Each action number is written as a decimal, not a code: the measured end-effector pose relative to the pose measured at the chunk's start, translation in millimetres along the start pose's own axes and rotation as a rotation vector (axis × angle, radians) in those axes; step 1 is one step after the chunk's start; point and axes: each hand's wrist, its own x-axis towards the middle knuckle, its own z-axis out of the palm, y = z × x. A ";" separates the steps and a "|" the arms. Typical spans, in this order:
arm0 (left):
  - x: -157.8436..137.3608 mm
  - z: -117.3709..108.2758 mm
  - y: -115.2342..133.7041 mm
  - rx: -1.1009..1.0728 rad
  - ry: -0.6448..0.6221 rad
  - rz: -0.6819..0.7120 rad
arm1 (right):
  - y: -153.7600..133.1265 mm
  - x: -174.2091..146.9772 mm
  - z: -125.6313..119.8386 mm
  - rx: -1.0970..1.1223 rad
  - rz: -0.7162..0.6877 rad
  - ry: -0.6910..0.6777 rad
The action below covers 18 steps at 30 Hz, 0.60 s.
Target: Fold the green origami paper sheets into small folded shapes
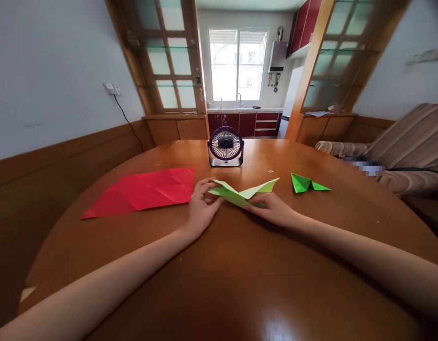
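A light green sheet of origami paper (236, 195), partly folded with two raised flaps, is held between both hands just above the wooden table (219, 265). My left hand (204, 207) pinches its left corner, thumb below and fingers behind. On the other side, my right hand (270, 208) grips the lower right part, with the thumb and fingers closed on the paper. Left of my left hand lies a creased red sheet of paper (144, 189). Off to the right sits a small folded bright green paper piece (304, 183).
A small purple desk fan (225, 146) stands upright at the table's far side, beyond the paper. A striped armchair (407, 147) is beside the table on the right. A wall socket (112, 89) with a black cord is at the left.
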 end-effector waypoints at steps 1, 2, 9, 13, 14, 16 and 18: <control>-0.2 0.8 0.1 -0.040 0.003 -0.015 | -0.7 0.2 0.4 0.027 0.003 -0.002; -0.4 1.6 0.5 -0.067 0.005 -0.031 | -1.1 0.4 0.7 0.051 0.009 0.000; 0.5 2.8 6.7 -0.146 0.062 -0.137 | -2.4 0.3 -0.5 0.153 0.078 -0.003; 1.0 -0.5 6.7 -0.183 0.065 -0.213 | -3.9 0.3 -4.2 0.145 0.097 -0.028; 1.7 -2.7 5.9 -0.171 0.044 -0.232 | -3.9 0.5 -6.0 0.131 0.100 -0.040; 4.2 -8.9 3.8 -0.125 -0.025 -0.272 | -3.1 1.2 -10.6 0.077 0.102 -0.070; 7.8 -16.1 2.1 -0.077 -0.111 -0.296 | -1.6 2.4 -16.4 0.002 0.086 -0.098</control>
